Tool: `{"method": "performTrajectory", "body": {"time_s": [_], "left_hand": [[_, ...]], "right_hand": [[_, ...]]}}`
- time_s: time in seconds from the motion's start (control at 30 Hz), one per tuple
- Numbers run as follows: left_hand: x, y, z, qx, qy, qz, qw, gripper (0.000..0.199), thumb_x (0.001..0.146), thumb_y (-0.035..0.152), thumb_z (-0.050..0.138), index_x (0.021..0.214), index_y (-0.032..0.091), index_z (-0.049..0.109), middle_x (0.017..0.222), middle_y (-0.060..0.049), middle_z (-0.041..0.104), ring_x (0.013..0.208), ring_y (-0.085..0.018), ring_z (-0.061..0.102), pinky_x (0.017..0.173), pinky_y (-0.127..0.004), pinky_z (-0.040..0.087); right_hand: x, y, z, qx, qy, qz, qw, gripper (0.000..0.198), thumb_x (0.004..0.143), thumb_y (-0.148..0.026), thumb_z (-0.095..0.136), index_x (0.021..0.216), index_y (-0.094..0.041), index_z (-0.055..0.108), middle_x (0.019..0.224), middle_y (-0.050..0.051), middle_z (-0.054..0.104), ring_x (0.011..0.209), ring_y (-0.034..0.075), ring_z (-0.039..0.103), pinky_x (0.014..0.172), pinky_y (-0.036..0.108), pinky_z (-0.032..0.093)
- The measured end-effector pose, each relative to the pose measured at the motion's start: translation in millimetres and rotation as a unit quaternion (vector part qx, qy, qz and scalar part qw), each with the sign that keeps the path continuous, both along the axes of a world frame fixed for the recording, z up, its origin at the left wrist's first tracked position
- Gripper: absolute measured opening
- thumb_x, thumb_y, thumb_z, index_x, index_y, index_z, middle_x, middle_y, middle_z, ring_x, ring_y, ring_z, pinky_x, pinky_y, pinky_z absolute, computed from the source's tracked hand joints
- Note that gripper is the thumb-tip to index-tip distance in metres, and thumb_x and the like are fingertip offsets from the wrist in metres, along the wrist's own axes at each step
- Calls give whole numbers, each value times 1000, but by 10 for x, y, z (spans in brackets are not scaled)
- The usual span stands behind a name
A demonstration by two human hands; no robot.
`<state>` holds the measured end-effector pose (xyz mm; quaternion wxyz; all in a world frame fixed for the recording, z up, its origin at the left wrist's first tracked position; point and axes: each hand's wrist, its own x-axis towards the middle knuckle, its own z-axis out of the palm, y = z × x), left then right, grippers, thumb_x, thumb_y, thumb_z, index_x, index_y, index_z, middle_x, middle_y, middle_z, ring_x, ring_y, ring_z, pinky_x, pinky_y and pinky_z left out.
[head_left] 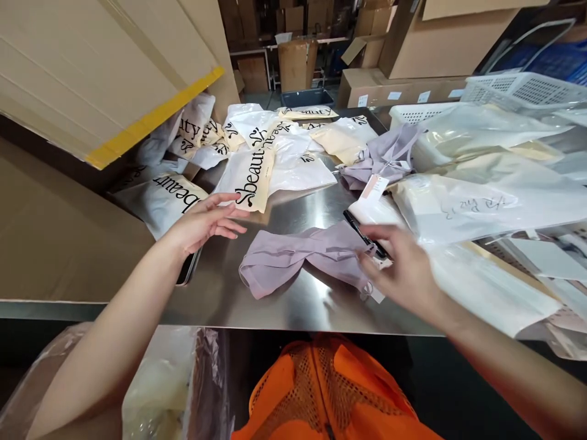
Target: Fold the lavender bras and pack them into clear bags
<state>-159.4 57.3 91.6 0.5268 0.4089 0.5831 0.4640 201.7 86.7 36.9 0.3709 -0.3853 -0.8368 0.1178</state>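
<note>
A lavender garment (293, 256), apparently a bra, lies flat on the steel table (229, 305). My left hand (208, 223) hovers left of it with fingers spread and nothing in them, close to a white plastic bag with a cream "beauty" panel (257, 177). At the garment's right end is my right hand (401, 266), slightly blurred, thumb and forefinger apart around a black pen (353, 221); a firm grip does not show. Clear rings and a white tag (376, 293) stick out below that hand. A phone-like dark object (187, 269) is partly hidden beneath my left wrist.
More lavender garments (383, 156) with a paper tag (375, 186) lie behind. Bagged items (495, 195) and white baskets (527, 88) crowd the right side. A large carton (105, 67) with yellow tape rises at left; several cartons (298, 64) stand farther back.
</note>
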Motion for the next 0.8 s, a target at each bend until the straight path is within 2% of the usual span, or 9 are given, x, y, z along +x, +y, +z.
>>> {"method": "performTrajectory", "body": {"time_s": [0.1,0.2,0.3,0.37,0.43,0.53,0.63,0.7,0.8], "left_hand": [[-75,-157,-197,-24,14,22,999,45,76,31,77,115,16,59,100,-13,74,71,-23,74,56,-27,60],[-4,-379,-291,-29,35,37,998,48,75,35,77,116,18,59,103,-13,73,72,-22,73,55,-27,59],[5,-684,-331,-21,51,62,997,54,74,41,77,119,19,57,105,-12,72,75,-22,73,57,-28,58],[-80,-928,-379,-19,58,97,993,57,73,47,77,119,20,57,106,-11,72,77,-23,72,59,-29,58],[-213,-1167,-475,-33,58,142,988,61,71,51,78,119,21,57,106,-10,72,78,-24,72,60,-30,58],[-386,-1415,-704,-73,32,193,978,67,65,54,81,119,21,58,106,-10,73,78,-25,72,60,-30,57],[-420,-1459,-942,-113,-7,203,973,70,61,56,82,117,21,59,106,-10,73,79,-25,72,61,-30,56],[-371,-1397,-1041,-120,-15,203,972,70,61,58,82,117,21,59,104,-10,73,78,-24,72,61,-30,56],[-263,-1243,-1080,-115,-13,193,974,73,59,61,82,115,21,59,104,-11,73,78,-24,71,62,-30,55]], "right_hand": [[-330,-165,-494,43,-198,97,974,52,86,-18,51,138,-12,49,139,20,52,133,36,45,108,56,40],[-819,-59,-740,12,-288,110,951,63,85,-9,45,148,-17,40,155,17,32,145,41,22,112,70,20],[-1117,256,-645,-141,-271,133,943,53,89,-11,43,140,-22,51,147,16,46,137,42,39,107,73,26],[-1126,508,-468,-210,-240,177,931,41,94,-20,44,131,-23,60,127,14,64,119,35,59,101,59,44],[-1025,734,-271,-222,-219,209,927,36,97,-34,42,123,-22,64,111,8,72,103,27,67,92,44,53],[-824,942,-17,-301,-41,215,928,48,97,-54,39,113,-18,66,103,7,73,97,24,69,87,39,56],[-696,1005,151,-400,219,176,872,62,83,-71,53,112,-18,63,98,8,73,90,26,69,81,41,58],[-646,1013,228,-415,310,147,843,67,76,-75,59,114,-19,61,98,8,72,91,26,69,82,43,59],[-577,1007,317,-402,375,106,829,71,73,-78,59,114,-21,58,102,10,71,100,28,68,85,44,59]]}}
